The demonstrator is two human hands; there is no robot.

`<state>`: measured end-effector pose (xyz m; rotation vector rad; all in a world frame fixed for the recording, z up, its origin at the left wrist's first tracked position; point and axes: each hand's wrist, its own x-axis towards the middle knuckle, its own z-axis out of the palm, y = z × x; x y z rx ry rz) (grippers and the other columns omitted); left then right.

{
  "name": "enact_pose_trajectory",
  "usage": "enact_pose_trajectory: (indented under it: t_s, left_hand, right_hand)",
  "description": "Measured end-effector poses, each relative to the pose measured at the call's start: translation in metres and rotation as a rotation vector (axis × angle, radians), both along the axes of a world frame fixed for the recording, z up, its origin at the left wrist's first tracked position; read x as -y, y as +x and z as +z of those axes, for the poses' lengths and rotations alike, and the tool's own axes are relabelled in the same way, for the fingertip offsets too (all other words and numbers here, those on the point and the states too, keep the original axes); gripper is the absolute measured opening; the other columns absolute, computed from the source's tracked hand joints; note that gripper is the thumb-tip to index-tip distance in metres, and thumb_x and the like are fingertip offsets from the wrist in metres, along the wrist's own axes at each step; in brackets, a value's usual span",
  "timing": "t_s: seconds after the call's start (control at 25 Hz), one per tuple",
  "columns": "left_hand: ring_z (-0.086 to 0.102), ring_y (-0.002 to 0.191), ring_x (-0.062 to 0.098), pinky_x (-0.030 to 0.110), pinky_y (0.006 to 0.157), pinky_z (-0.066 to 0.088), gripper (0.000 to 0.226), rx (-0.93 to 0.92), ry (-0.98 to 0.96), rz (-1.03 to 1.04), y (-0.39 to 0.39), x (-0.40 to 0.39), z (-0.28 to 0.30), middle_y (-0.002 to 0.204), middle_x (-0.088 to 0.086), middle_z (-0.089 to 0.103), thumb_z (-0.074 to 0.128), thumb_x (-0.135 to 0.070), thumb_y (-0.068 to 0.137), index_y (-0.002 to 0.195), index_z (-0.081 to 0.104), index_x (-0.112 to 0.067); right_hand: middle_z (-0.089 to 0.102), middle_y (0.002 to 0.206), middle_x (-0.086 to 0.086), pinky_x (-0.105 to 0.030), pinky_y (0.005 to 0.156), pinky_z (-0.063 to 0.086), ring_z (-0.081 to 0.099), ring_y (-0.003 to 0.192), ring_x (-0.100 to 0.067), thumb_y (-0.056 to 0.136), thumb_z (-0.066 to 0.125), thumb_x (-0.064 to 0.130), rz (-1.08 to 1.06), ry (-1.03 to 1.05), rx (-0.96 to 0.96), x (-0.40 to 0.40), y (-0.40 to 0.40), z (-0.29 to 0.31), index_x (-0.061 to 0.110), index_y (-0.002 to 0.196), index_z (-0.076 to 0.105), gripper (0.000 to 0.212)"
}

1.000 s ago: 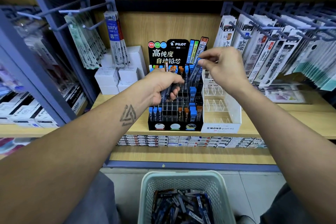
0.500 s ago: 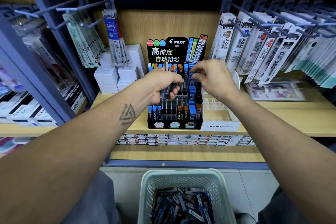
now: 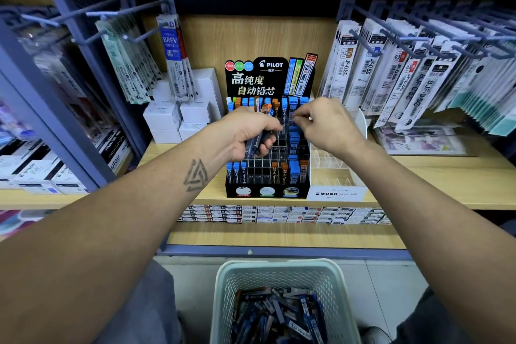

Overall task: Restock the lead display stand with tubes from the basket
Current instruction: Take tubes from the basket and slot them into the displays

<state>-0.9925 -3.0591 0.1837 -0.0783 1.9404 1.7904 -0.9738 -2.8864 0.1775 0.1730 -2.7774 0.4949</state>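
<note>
The left hand [image 3: 252, 131] is curled round a bundle of tubes [image 3: 261, 131] in front of the black stand [image 3: 266, 187] on the shelf [image 3: 418, 176]. The right hand [image 3: 326, 126] pinches one tube [image 3: 290, 120] at its fingertips just above the stand's middle rows, close beside the left hand. The basket [image 3: 282, 274] sits on the floor below, with more tubes lying loose inside.

shelf [image 3: 435, 176]: lead display stand [image 3: 266, 193] | clear organizer [image 3: 335, 173] | white boxes [image 3: 178, 117]
</note>
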Motion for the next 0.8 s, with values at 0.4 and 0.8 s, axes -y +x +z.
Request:
enact_pose_trajectory:
  t_s: [0.4, 0.8]
  left_hand:
    - [0.046, 0.046, 0.012, 0.018, 0.039, 0.037, 0.014, 0.066, 0.118, -0.263, 0.013, -0.005, 0.002, 0.067, 0.011, 0.054, 0.058, 0.003, 0.093, 0.105, 0.055, -0.004]
    - [0.047, 0.048, 0.013, 0.018, 0.040, 0.039, 0.009, 0.051, 0.075, -0.303, 0.014, 0.000, 0.000, 0.067, 0.010, 0.055, 0.061, -0.001, 0.094, 0.101, 0.062, -0.007]
  right_hand:
    - [0.075, 0.085, -0.005, -0.034, 0.075, 0.057, 0.066, 0.077, -0.016, 0.091, 0.066, -0.002, 0.195, -0.943, 0.269, 0.005, 0.009, 0.013, 0.011, 0.099, 0.077, 0.019]
    - [0.072, 0.082, -0.017, -0.026, 0.062, 0.055, 0.067, 0.066, -0.019, 0.090, 0.063, -0.009, 0.071, -1.151, 0.246, -0.016, 0.009, 0.021, -0.001, 0.101, 0.069, 0.015]
